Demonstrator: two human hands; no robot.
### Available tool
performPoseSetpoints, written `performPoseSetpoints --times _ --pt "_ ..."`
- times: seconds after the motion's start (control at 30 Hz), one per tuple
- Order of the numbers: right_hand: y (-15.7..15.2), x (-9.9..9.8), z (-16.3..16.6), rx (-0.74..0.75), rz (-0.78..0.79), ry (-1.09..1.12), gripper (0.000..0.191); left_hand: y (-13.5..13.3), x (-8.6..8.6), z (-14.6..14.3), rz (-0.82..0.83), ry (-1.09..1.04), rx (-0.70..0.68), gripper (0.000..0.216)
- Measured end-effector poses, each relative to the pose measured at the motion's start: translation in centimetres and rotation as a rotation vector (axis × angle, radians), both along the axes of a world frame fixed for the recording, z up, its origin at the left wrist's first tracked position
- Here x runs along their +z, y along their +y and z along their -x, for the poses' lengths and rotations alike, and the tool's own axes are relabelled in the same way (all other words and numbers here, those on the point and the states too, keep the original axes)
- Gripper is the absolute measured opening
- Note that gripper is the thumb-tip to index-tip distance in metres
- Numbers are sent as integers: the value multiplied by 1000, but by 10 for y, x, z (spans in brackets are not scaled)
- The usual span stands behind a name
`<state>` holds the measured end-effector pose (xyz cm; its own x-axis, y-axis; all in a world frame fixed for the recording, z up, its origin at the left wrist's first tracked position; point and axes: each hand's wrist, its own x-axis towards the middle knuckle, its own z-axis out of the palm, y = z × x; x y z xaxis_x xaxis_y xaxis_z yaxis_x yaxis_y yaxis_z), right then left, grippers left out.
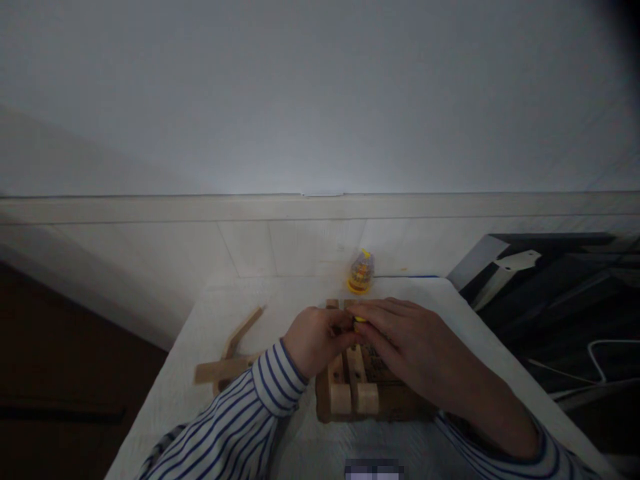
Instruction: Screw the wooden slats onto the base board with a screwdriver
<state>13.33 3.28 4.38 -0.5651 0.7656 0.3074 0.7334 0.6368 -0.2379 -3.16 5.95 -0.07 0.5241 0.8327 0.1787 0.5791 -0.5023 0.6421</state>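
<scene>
My right hand (407, 343) reaches in from the right. Its thumb and fingertips pinch a small yellow piece (360, 319), mostly covered by the fingers; its kind does not show. Right beside it, my left hand (316, 341) has its thumb and fingers closed at the same spot, and what they grip is hidden. Below both hands are two wooden bars with holes, a left bar (340, 381) and a right bar (357, 373), each with a block at its near end. They lie on a brown, box-like base (400, 403) with dark print, partly behind my right hand.
Left on the white table (175, 413) lie a slim wooden strip (243, 330) and a flat wooden piece (223, 371). A yellow-based container (360, 273) in clear wrap stands at the back by the wall. Dark panels (550, 293) and a metal frame lean at the right.
</scene>
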Motion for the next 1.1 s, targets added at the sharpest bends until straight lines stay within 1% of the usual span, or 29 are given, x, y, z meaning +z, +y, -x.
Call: performPoseSetpoints --times 0.33,0.57,0.8,1.1 --pt "-2 0 1 -31 -52 -39 24 0 2 0 36 -22 -47 16" --pt "-3 0 1 -45 -72 -50 21 0 2 0 54 3 -57 18" --pt "-3 1 2 -67 -66 -88 19 -1 4 1 50 -1 -100 19" --pt "-5 2 4 -90 -104 -101 18 0 6 2 54 29 -134 19"
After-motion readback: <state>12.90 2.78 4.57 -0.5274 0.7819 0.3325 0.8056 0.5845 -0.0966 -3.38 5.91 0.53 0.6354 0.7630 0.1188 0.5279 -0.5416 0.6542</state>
